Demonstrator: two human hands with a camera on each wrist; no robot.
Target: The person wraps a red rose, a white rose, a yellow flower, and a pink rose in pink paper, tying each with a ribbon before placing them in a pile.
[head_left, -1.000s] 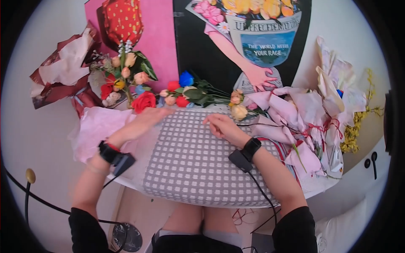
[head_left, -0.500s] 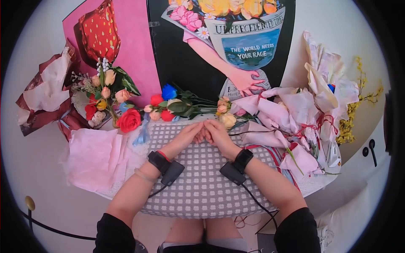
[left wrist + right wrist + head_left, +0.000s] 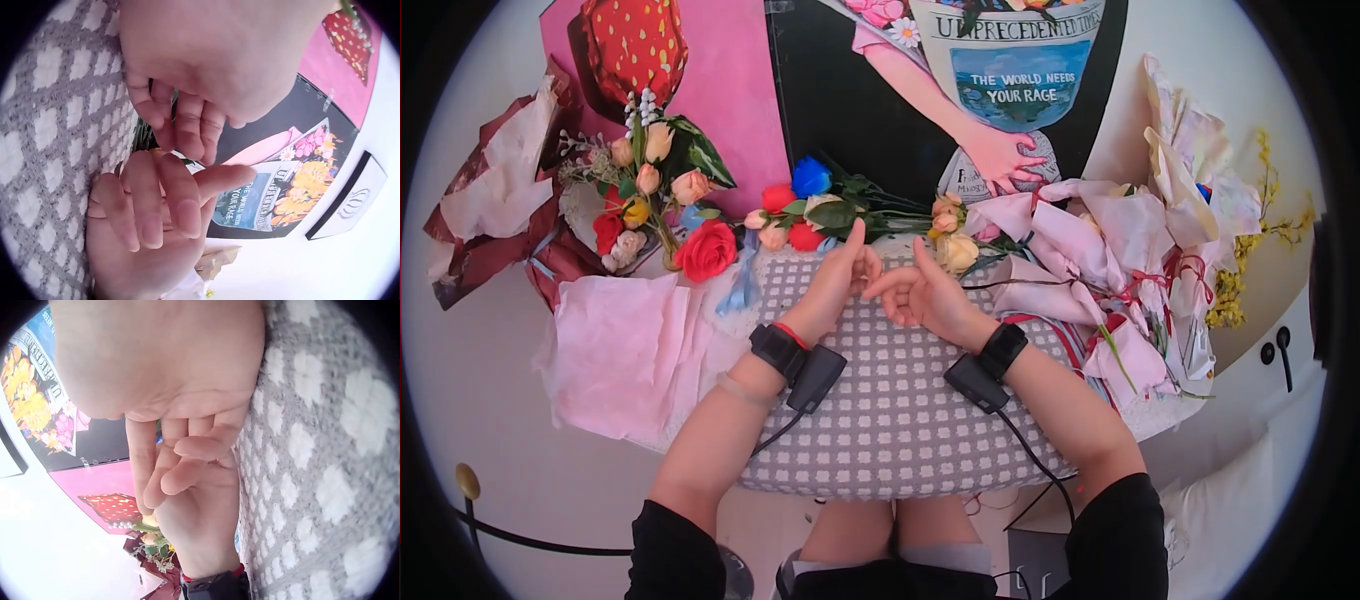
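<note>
Both hands meet over the grey checked cloth (image 3: 850,400) near its back edge, palms turned inward. In the head view the left hand (image 3: 837,285) has its thumb raised and its fingers loosely bent, with nothing in them. Facing it, the right hand (image 3: 925,297) also holds nothing, its thumb up and its fingers relaxed toward the left hand's fingers. The left wrist view shows the left palm (image 3: 212,56) above the right hand (image 3: 147,225), fingertips close together; whether they touch I cannot tell.
Behind the hands lie a blue rose (image 3: 811,177) and other flowers. Pink paper sheets (image 3: 615,355) are at the left, a red rose (image 3: 705,250) beside them. Pink-wrapped bouquets (image 3: 1055,255) crowd the right side. Painted panels (image 3: 840,110) stand at the back.
The left hand came in from the left side to the right hand. Since half a second ago the hands have parted slightly and both thumbs have lifted.
</note>
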